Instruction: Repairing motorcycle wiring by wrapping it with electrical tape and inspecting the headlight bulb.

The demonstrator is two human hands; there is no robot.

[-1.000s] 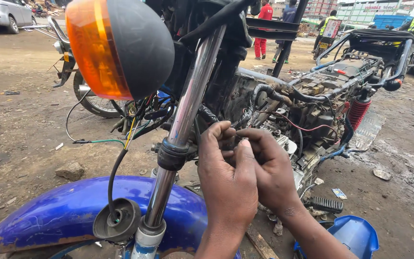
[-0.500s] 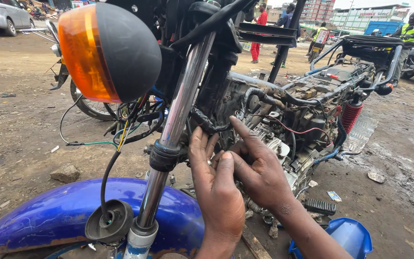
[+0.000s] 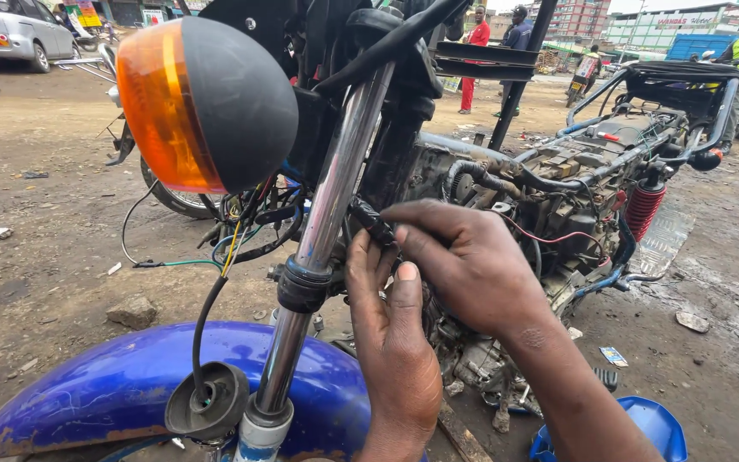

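Note:
My left hand (image 3: 391, 329) reaches up behind the chrome fork tube (image 3: 327, 197) of a stripped motorcycle, fingers curled around something hidden between the fork and the frame. My right hand (image 3: 464, 261) lies over it, forefinger and thumb pinched on a black cable or connector (image 3: 374, 221) beside the fork. A bundle of coloured wires (image 3: 245, 231) hangs loose under the orange turn signal (image 3: 190, 107). Below sits the blue front mudguard (image 3: 147, 385).
The bare engine and frame (image 3: 558, 188) stretch to the right, with a red rear spring (image 3: 643, 210). A blue plastic piece (image 3: 652, 428) lies on the dirt at lower right. Another motorcycle's wheel (image 3: 168, 192), a silver car (image 3: 10, 30) and people stand behind.
Both hands have shifted slightly up and right along the fork. The right fingers now stretch out to pinch the black cable instead of curling together with the left.

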